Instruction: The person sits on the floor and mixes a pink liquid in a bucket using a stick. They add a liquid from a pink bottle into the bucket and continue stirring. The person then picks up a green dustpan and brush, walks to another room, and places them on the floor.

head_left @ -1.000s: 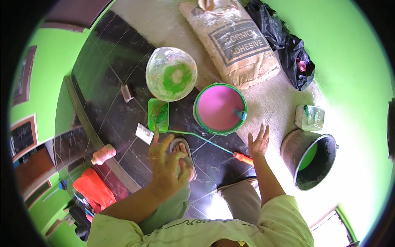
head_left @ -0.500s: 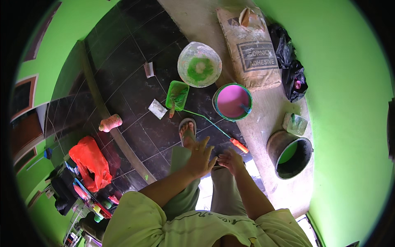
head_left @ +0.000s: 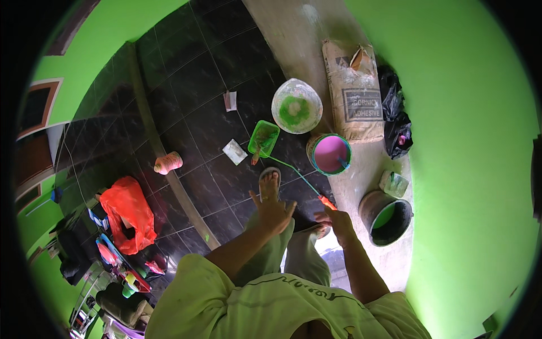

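Observation:
My left hand (head_left: 274,214) is in the air above my knee and foot, open, with its fingers spread and nothing in it. My right hand (head_left: 339,222) hangs by the orange handle (head_left: 327,202) of a paint roller, overlapping its near end in the view. Its fingers look apart and point left; no grip on the handle shows. The roller's thin green rod runs to a green paint tray (head_left: 273,135), where a paintbrush (head_left: 256,156) also lies. Beyond my hands stand a bucket of pink paint (head_left: 329,153) and a whitish basin (head_left: 314,113) with green paint inside.
On the right ledge lie a paper sack (head_left: 353,85), black plastic bags (head_left: 398,133) and a clear block-like container (head_left: 393,184), beside a dark bucket (head_left: 370,210) with green inside. Left are a pink twine spool (head_left: 168,163), a red plastic bag (head_left: 132,212) and a white packet (head_left: 234,152).
My hands have moved apart; the right one has shifted right, toward the roller handle. The view has shifted, and my feet stand differently, with a second slippered foot now showing.

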The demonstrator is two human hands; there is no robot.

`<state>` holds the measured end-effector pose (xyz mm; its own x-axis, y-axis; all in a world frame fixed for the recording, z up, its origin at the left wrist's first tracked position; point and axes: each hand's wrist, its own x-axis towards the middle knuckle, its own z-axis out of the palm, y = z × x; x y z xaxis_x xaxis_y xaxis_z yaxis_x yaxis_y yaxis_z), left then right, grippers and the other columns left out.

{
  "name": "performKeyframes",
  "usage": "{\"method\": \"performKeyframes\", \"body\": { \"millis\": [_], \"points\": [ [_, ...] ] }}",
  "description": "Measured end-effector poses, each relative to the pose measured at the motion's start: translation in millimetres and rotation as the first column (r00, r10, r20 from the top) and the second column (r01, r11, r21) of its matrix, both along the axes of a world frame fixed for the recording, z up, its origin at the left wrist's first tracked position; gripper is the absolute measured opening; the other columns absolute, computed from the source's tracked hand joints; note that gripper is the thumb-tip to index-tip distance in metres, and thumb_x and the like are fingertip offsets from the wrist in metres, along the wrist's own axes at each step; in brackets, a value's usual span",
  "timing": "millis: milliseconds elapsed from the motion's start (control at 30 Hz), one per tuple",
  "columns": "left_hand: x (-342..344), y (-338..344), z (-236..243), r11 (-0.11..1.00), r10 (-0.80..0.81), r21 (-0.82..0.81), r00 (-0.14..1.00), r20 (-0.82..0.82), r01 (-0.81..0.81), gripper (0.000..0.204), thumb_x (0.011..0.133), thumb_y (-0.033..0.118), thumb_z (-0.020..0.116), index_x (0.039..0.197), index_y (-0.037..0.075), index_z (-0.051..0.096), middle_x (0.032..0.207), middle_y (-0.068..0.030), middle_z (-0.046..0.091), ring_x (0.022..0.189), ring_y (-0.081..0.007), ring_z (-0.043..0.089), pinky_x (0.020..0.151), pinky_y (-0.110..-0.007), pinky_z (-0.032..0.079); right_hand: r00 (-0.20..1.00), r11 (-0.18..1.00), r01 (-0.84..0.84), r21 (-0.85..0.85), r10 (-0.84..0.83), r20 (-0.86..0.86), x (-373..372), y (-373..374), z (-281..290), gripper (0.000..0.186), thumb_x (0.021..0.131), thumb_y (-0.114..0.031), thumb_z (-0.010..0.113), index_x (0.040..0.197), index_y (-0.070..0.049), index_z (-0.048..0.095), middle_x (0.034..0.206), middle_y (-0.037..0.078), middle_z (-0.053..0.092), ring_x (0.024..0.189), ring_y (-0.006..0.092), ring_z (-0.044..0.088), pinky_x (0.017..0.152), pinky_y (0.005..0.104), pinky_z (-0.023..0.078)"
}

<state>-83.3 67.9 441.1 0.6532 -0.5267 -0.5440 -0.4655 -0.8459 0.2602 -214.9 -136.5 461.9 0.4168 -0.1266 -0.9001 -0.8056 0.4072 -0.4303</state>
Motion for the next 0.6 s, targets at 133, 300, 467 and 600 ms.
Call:
{"method": "performKeyframes", "body": {
  "millis": [133,300,467,600],
  "points": [
    [29,39,-1,0.964,0.232,-0.102,0.966,-0.116,-0.244,0.047,0.091,0.039,0.067,0.127,0.009,0.065,0.156,-0.0222,0.039,0.143,-0.0447,0.036,0.111,-0.073,0.021,0.883,0.736,-0.460,-0.497,0.437,-0.170,-39,-3,-26,0.036,0.093,-0.036,0.070,0.100,-0.001,0.075,0.089,0.008,0.075,0.080,0.0181,0.070,0.077,0.0333,0.054],
    [7,65,3,0.791,0.566,-0.267,0.824,-0.023,-0.551,0.046,0.083,0.027,0.077,0.123,0.007,0.064,0.148,-0.0272,0.045,0.136,-0.0454,0.044,0.113,-0.057,0.032,0.897,0.751,-0.399,-0.527,0.440,-0.051,-97,3,-93,0.030,0.089,-0.026,0.076,0.102,0.001,0.072,0.083,0.009,0.073,0.072,0.0157,0.068,0.067,0.0306,0.054],
    [-35,70,41,0.678,0.610,-0.395,0.774,-0.169,-0.620,0.050,0.083,0.027,0.077,0.125,0.004,0.061,0.145,-0.0334,0.044,0.136,-0.0460,0.044,0.115,-0.051,0.034,0.840,0.716,-0.515,-0.470,0.532,-0.110,-143,2,-115,0.032,0.090,-0.026,0.076,0.107,0.001,0.071,0.090,0.011,0.074,0.073,0.0178,0.070,0.065,0.0314,0.056],
    [-52,62,71,0.571,0.600,-0.550,0.767,-0.227,-0.609,0.047,0.081,0.024,0.078,0.119,0.001,0.062,0.146,-0.0333,0.042,0.139,-0.0479,0.040,0.115,-0.051,0.034,0.825,0.720,-0.557,-0.414,0.536,-0.179,-182,-19,-122,0.035,0.088,-0.033,0.077,0.102,-0.002,0.073,0.092,0.014,0.075,0.084,0.0246,0.073,0.076,0.0363,0.056]
  ]
}}
